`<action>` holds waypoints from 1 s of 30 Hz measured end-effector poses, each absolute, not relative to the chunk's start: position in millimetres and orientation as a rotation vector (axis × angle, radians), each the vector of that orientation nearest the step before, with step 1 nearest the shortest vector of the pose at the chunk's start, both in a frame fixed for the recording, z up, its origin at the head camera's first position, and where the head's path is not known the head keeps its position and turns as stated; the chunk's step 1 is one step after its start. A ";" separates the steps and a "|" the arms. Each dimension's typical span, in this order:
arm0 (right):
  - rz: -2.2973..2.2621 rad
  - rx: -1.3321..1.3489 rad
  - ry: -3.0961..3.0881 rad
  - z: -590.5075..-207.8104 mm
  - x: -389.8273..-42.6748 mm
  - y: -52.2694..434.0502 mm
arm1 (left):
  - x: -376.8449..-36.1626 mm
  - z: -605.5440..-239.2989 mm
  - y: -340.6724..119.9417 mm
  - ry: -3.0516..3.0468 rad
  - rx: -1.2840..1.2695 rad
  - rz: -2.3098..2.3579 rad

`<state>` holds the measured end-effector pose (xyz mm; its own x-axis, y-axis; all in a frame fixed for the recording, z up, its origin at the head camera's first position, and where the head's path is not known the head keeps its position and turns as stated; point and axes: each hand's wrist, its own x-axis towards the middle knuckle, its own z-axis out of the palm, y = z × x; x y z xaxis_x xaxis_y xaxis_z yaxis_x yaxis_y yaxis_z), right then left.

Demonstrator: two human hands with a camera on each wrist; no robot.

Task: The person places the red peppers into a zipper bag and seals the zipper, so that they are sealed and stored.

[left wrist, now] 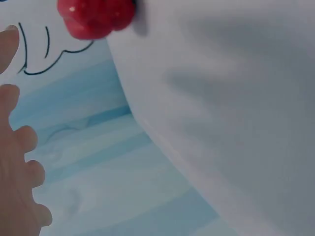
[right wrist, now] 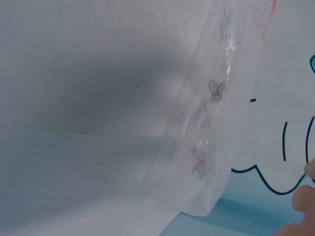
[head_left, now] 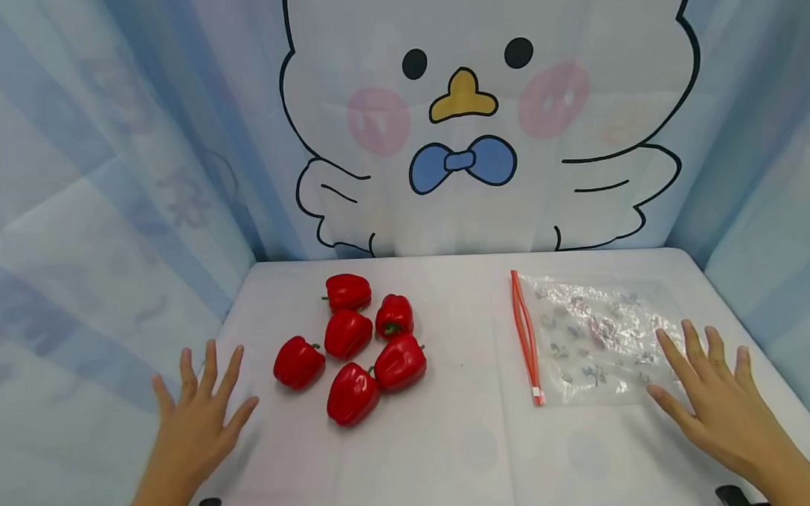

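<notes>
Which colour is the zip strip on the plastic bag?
The zip strip of the plastic bag is red, seen best in the head view.

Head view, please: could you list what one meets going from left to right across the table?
Left hand → red peppers → bag's red zip → clear printed bag → right hand, whose fingertips overlap the bag's right edge.

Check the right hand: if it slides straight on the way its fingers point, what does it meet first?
Probably the clear zip bag. The right hand lies flat, fingers pointing forward and slightly left, fingertips already at the bag's near right edge; actual contact is unclear.
</notes>
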<state>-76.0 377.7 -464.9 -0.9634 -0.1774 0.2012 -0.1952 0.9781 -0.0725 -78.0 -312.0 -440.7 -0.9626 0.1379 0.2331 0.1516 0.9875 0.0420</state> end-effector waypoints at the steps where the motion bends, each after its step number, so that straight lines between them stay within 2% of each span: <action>1: 0.153 0.283 -2.922 -464.9 -75.0 376.6 | -77.5 -440.3 -308.6 -2.892 -0.217 -0.085; 13: 0.484 0.372 -2.472 -471.6 -73.6 356.1 | -72.3 -437.0 -250.8 -2.557 -0.247 -0.395; 30: 0.731 0.178 -2.428 -468.7 -84.6 295.0 | -92.9 -440.4 -179.2 -2.615 -0.172 -0.753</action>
